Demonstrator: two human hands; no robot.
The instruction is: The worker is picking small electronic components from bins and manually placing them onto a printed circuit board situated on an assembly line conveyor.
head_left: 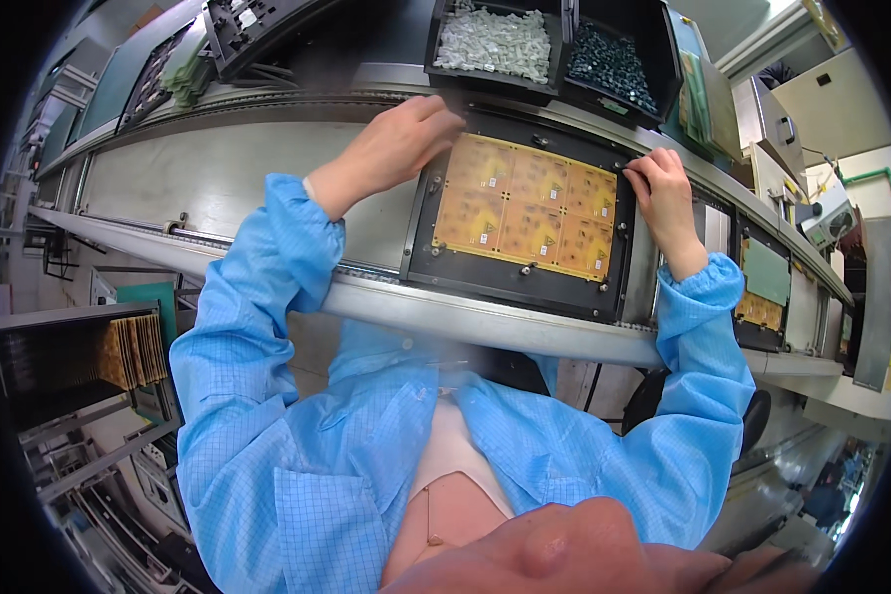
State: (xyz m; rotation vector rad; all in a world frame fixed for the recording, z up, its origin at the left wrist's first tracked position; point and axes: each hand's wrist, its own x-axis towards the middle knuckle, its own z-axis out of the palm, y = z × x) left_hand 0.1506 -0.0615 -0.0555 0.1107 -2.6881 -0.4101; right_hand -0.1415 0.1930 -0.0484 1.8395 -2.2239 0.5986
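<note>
A yellow-orange panel of circuit boards (525,206), divided into several sections, lies flat in a black carrier frame (465,273) with small metal clamps around its edge. At the frame's far left corner is my left hand (396,147), its fingers curled together; their tips are blurred and hide anything between them. My right hand (665,203) is at the far right corner, thumb and fingers pinched beside a small clamp (620,167). Whether that pinch holds a part is too small to tell. Both forearms wear blue checked sleeves.
Beyond the frame stand two black bins, one with white parts (495,42), one with dark parts (609,67). The frame rests on a metal conveyor rail (485,322). Another carrier (762,282) sits at right. A rack of boards (134,351) stands at lower left.
</note>
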